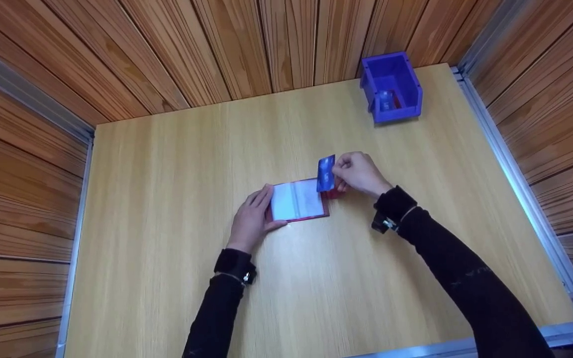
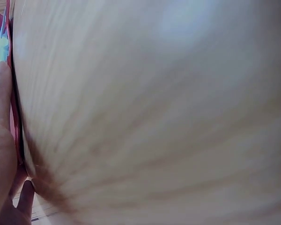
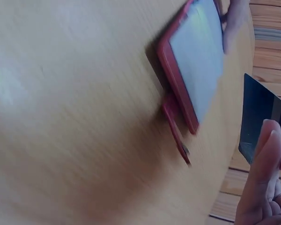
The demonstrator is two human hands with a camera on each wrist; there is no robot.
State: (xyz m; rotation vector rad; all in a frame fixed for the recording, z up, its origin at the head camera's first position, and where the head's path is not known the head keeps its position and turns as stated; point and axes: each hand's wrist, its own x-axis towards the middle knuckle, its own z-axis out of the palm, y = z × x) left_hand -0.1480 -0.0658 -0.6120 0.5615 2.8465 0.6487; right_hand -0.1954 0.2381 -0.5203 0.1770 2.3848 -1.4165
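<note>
A red card holder (image 1: 309, 198) with clear plastic sleeves lies spread flat near the middle of the table. My left hand (image 1: 249, 220) holds its left end, fingers along the left side and thumb at the near edge. Between thumb and fingers, my right hand (image 1: 362, 173) pinches a blue card (image 1: 326, 173) over the holder's far right corner. In the right wrist view, the dark back of the card (image 3: 257, 112) shows a pale stripe. The holder's strap (image 3: 175, 129) with a snap sticks out from its right side.
A purple bin (image 1: 406, 114) stands at the back right of the table, with a blue card (image 1: 385, 101) and something red inside. Wood-panelled walls (image 1: 246, 44) and metal rails (image 1: 510, 154) bound the wooden table (image 1: 167, 223).
</note>
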